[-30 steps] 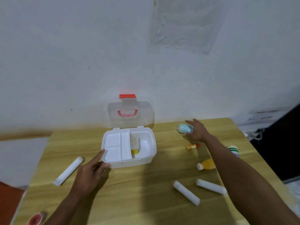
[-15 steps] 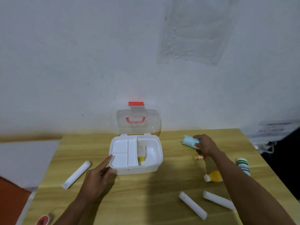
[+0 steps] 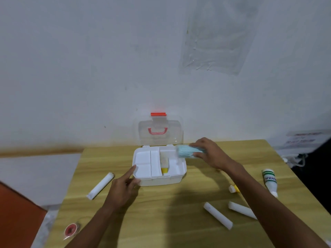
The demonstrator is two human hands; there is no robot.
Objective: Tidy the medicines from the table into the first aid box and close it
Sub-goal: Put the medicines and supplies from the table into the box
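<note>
The white first aid box point(image 3: 162, 179) stands open on the wooden table point(image 3: 161, 212), its clear lid point(image 3: 159, 132) with a red handle upright against the wall. A yellow-capped tube point(image 3: 164, 164) lies inside beside a white divided tray. My right hand point(image 3: 209, 153) grips a pale blue pack point(image 3: 187, 151) over the box's right rear corner. My left hand point(image 3: 123, 189) touches the box's front left corner, index finger stretched out. White rolls lie at left point(image 3: 100, 186) and front right point(image 3: 217, 215), point(image 3: 241, 210). A green-striped white bottle point(image 3: 269, 181) lies at right; a yellow bottle point(image 3: 233, 188) peeks out by my right forearm.
A small red tape roll point(image 3: 71, 230) lies near the table's front left edge. The white wall rises right behind the box. A grey floor and an orange surface point(image 3: 16, 221) lie left of the table; cables and papers point(image 3: 297, 158) sit past its right edge.
My right hand has lifted the blue pack from the table's right rear and carried it left to the box. The left hand stays at the box's corner.
</note>
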